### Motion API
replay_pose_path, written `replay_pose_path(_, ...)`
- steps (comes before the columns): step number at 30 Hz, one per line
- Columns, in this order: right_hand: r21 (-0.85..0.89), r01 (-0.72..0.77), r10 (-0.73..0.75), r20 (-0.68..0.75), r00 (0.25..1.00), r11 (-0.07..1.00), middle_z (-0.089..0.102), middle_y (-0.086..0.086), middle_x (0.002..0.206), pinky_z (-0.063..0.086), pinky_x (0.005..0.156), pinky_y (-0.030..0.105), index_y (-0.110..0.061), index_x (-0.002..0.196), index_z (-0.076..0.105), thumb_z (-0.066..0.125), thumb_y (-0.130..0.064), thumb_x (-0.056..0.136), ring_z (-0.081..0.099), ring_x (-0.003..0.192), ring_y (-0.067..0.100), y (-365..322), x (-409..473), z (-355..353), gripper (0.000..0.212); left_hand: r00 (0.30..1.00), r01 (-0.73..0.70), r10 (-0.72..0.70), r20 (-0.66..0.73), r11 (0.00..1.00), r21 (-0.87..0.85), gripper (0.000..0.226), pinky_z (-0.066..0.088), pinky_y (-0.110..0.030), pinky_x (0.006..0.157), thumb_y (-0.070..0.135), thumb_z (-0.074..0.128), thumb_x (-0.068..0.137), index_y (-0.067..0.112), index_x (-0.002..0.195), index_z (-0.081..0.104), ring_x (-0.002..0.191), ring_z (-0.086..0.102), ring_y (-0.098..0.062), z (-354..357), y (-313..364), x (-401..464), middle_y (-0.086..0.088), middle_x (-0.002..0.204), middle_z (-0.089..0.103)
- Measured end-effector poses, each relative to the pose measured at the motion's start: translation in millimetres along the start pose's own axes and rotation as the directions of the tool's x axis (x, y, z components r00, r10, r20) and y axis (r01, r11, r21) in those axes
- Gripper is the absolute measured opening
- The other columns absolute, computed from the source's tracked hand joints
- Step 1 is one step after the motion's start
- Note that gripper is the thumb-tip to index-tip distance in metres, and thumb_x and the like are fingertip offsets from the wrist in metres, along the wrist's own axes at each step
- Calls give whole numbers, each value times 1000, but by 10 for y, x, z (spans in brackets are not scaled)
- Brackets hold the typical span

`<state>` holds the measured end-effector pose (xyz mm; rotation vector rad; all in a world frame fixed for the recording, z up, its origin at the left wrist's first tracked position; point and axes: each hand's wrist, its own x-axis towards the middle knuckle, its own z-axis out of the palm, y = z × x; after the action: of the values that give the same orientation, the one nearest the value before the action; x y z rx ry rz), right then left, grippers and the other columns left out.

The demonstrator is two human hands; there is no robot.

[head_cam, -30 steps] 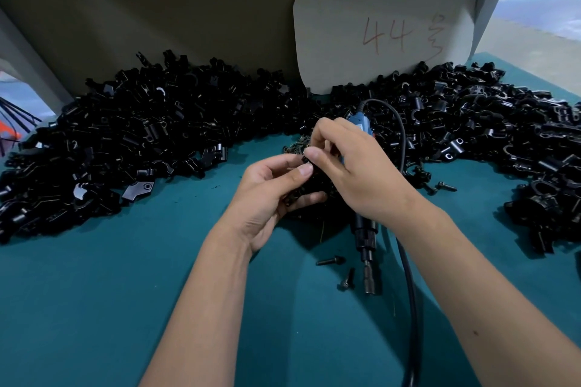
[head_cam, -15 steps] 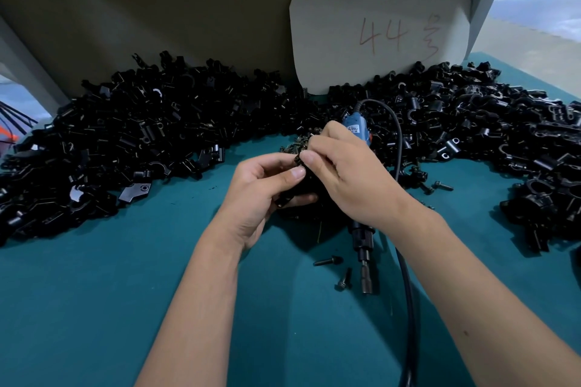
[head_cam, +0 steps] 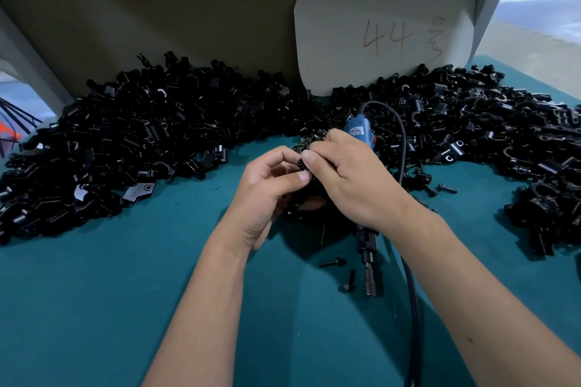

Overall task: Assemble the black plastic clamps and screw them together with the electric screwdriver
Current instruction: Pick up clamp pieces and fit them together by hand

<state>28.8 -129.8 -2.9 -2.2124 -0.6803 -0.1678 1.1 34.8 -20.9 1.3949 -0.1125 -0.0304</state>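
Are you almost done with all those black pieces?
Not nearly. Both hands, left hand and right hand, pinch one small black clamp together. The screwdriver is tucked under the right hand, not yet driving. Loose screws wait on the mat, and big piles of clamp parts remain.

Single head view, close above the table [head_cam: 94,308], looking forward and down toward its far edge at the backboard [head_cam: 188,9].

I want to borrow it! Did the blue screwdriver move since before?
No. The screwdriver lies just as near the two loose screws as before, while the left hand and right hand pinch a clamp.
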Motion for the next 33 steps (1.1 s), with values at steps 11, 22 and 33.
replay_pose_path(11,-148,-185,104,-436,894,972,51,-5,69,31,64,36,-22,71,46,46,-56,105,48,68,16,-13,1,15,48,988,85,-106,-113,981,-174,12,42,-18,50,4,52,97,7,106,59,63,62,-19,60,-5,52,-4,82,67)
replay_pose_path(22,-195,-546,473,-322,820,815,64,0,73,34,47,28,-15,92,64,76,-55,85,56,60,14,347,-32,-149,42,931,215,-338,-135,810,-546,27,19,-16,33,15,56,94,10,69,65,48,32,-9,89,-45,102,-6,84,62)
replay_pose_path(33,996,-47,578,-6,816,78,73,8,90,62,71,33,-5,119,61,75,-50,85,71,74,18,159,14,-550,58,951,217,-298,-82,833,-509,21,13,-16,35,6,49,95,18,78,55,46,31,-8,101,-29,88,-3,76,60)
